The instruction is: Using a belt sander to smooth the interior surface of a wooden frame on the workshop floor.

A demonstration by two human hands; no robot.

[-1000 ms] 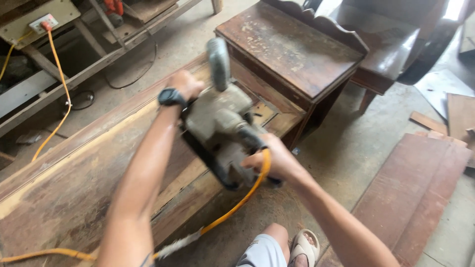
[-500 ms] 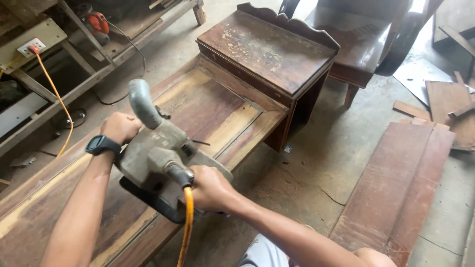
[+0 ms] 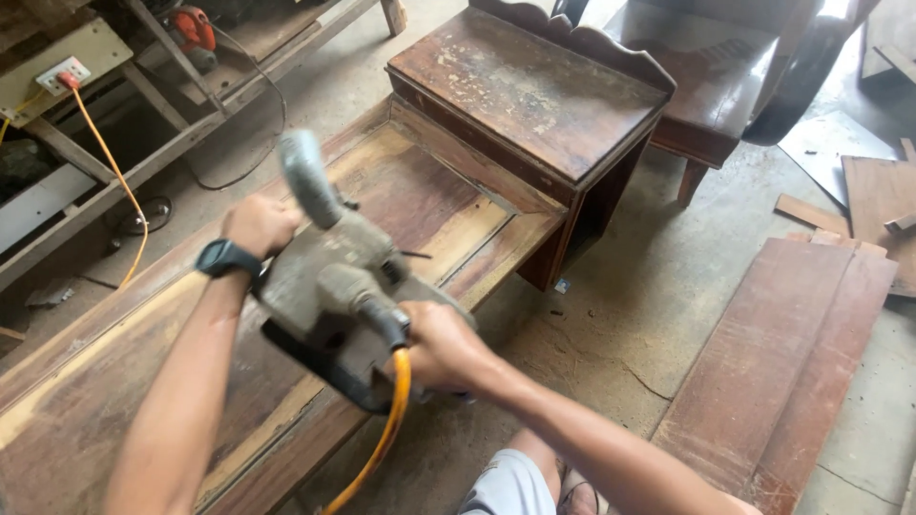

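**Both hands on a belt sander over an old wooden door panel**

A dusty grey belt sander (image 3: 343, 296) sits on a long, worn wooden door panel (image 3: 124, 381) that lies flat and runs from the lower left toward the middle of the view. The sander rests near the panel's near edge, its curved dust spout (image 3: 307, 176) rising toward the upper left. The right hand (image 3: 441, 345) is wrapped tight around the rear handle, fingers closed on it, just where the orange cord (image 3: 386, 439) leaves the tool and drops toward the floor. The left hand (image 3: 260, 225), with a dark watch (image 3: 225, 257) on the wrist, is closed over the front of the sander beside the spout.

The far end of the panel butts against a small dark wooden cabinet (image 3: 534, 91) with a scuffed top. To the right, reddish boards (image 3: 782, 353) lie on the dusty concrete floor (image 3: 611, 315). At upper left, a second stretch of orange cord runs up to a socket box (image 3: 63, 72) on a wooden frame.
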